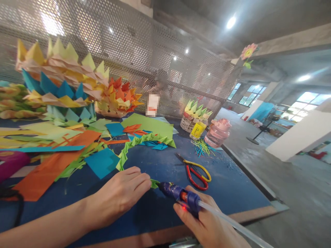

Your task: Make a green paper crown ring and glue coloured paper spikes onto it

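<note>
My right hand (207, 213) is wrapped round a blue hot glue gun (173, 190), with a long clear glue stick (232, 222) sticking out of its back end and a small red light glowing. The gun's dark nozzle touches or almost touches a small green folded paper piece (154, 183). That piece pokes out from the pinched fingers of my left hand (126, 193). From behind the left hand a curved chain of green folded paper (139, 140) arcs away over the table. Whether the small piece joins the chain is hidden by my fingers.
Scissors (198, 172) with red and yellow handles lie right of centre. Folded-paper crowns (59, 89) stand at the left behind loose paper strips (57, 162). A pink bottle (218, 132) and a yellow-labelled bottle (198, 129) stand near the table's right edge. A perforated metal screen (124, 44) rises behind.
</note>
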